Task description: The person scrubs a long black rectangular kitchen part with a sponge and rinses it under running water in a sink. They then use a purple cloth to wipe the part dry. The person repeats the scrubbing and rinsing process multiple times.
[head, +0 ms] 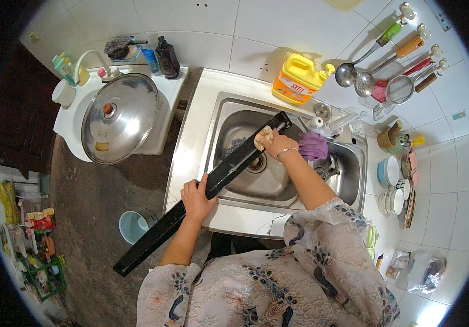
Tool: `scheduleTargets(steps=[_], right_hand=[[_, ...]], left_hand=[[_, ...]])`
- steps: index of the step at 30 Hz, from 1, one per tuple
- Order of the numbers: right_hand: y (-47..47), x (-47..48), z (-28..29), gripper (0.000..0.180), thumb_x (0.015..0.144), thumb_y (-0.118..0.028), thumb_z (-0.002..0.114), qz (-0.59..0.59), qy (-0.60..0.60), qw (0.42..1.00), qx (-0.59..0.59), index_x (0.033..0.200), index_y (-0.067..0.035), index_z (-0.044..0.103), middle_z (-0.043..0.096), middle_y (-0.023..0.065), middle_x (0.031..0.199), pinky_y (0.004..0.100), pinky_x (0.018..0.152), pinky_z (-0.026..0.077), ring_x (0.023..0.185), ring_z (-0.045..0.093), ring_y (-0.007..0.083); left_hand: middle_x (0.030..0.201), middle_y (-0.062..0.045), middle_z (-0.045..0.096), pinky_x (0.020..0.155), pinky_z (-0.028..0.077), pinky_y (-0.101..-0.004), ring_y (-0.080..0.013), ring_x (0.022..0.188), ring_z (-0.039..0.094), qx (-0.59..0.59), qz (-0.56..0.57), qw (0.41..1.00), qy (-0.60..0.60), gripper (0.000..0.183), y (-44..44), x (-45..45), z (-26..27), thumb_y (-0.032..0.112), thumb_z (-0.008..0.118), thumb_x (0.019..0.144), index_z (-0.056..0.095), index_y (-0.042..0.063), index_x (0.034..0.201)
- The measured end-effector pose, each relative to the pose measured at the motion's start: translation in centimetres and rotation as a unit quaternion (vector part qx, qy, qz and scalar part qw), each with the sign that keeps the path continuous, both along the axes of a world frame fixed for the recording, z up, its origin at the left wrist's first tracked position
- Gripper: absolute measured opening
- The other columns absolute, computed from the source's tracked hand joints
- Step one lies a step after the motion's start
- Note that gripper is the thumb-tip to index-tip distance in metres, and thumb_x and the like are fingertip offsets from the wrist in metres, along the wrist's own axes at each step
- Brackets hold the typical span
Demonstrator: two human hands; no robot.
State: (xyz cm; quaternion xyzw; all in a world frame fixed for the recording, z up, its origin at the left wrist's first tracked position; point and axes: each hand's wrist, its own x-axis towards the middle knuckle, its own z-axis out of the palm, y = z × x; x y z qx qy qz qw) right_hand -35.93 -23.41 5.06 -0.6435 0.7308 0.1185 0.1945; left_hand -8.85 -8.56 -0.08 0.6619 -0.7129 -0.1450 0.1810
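A long black channel-shaped strip (234,160) lies slantwise across the sink, its lower end sticking out past the counter edge over the floor. My left hand (197,198) grips it near the counter's front left. Toward its upper end, my right hand (280,146) presses a pale crumpled cloth or sponge (263,138) against the strip. Whitish suds or wet marks show on the black surface. Below is the stainless steel sink (267,196), with its drain (257,164) partly in sight. A grey scouring pad (235,144) lies in the basin, partly hidden by the strip.
A purple cloth (313,146) hangs beside the faucet (332,127). Behind the sink stands a yellow detergent jug (298,79). Ladles and strainers (399,90) hang at right, above stacked bowls (391,201). At left, a large pot lid (120,118) covers a washbasin; a bucket (134,228) stands on the floor.
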Motion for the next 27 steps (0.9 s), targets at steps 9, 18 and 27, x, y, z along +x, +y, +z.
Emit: scheduleTargets(steps=[9, 18, 27], right_hand=[[0.1, -0.1, -0.8, 0.075, 0.083, -0.056, 0.042, -0.022, 0.016, 0.999, 0.023, 0.134, -0.003, 0.028, 0.054, 0.0220, 0.116, 0.0397, 0.082, 0.047, 0.100, 0.058, 0.0318], [-2.9, -3.7, -1.8, 0.043, 0.084, -0.038, 0.048, -0.031, 0.037, 0.999, -0.024, 0.115, -0.008, 0.053, 0.061, 0.0157, 0.104, 0.0400, 0.080, 0.048, 0.095, 0.060, 0.0303], [0.9, -4.4, -0.8, 0.027, 0.080, -0.031, 0.054, -0.027, -0.189, 0.931, -0.311, 0.081, -0.007, 0.066, 0.059, 0.0164, 0.080, 0.0409, 0.068, 0.047, 0.077, 0.057, 0.0331]], left_hand=[[0.098, -0.013, 0.049, 0.080, 0.034, -0.0418, -0.0297, 0.094, 0.045, -0.011, -0.010, 1.000, 0.004, 0.075, -0.1, 0.3, -0.7, 0.023, 0.077, 0.055, 0.049, 0.014, 0.123], [0.097, -0.013, 0.049, 0.079, 0.034, -0.0416, -0.0300, 0.093, 0.045, -0.004, -0.021, 1.000, 0.004, 0.074, 0.0, 0.1, -0.4, 0.024, 0.077, 0.055, 0.049, 0.013, 0.123], [0.096, -0.011, 0.050, 0.080, 0.034, -0.0406, -0.0289, 0.092, 0.046, -0.006, -0.023, 1.000, -0.001, 0.074, -0.2, 0.1, -0.2, 0.025, 0.077, 0.056, 0.048, 0.013, 0.123]])
